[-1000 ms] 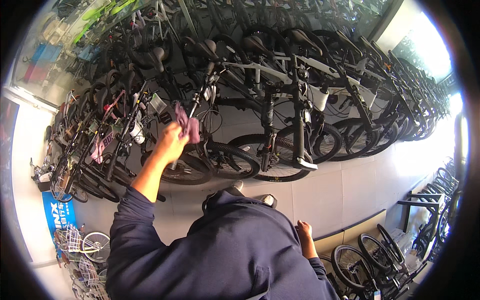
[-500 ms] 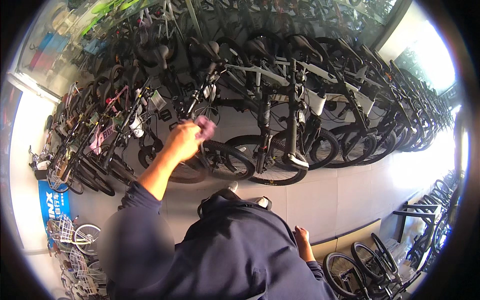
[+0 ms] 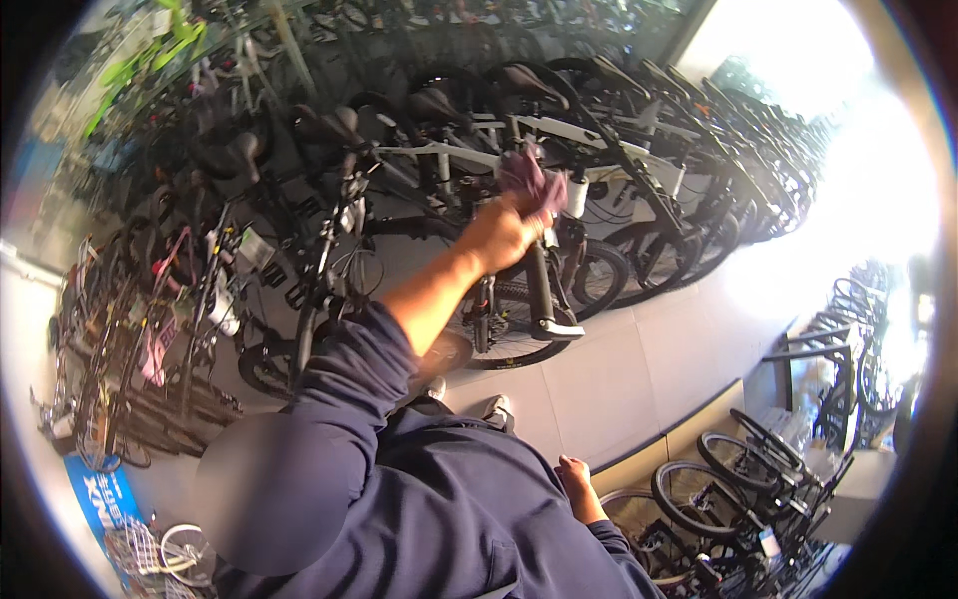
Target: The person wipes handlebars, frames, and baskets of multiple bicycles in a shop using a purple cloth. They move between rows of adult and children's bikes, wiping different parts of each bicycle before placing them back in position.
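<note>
My left hand (image 3: 499, 235) is stretched out over the row of bicycles, its fingers closed round a crumpled purple cloth (image 3: 534, 185). Below the cloth, a black tube with a silver end (image 3: 544, 290) belongs to one of the bicycles. Whether the cloth touches the bicycle I cannot tell. My right hand (image 3: 574, 473) hangs low at my right side, fingers curled in, with nothing visible in it. Part of that hand is turned out of sight.
Bicycles stand closely side by side across the front, with saddles (image 3: 334, 125) at the far side. More bicycles (image 3: 699, 489) stand low at the right, near a tan board (image 3: 639, 464). A white basket (image 3: 130, 547) is at lower left. Grey floor tiles (image 3: 599, 384) lie before me.
My left hand has swung to the right with the purple cloth, from one bicycle to the area of another. The view has turned a little. My right hand remains low at my side.
</note>
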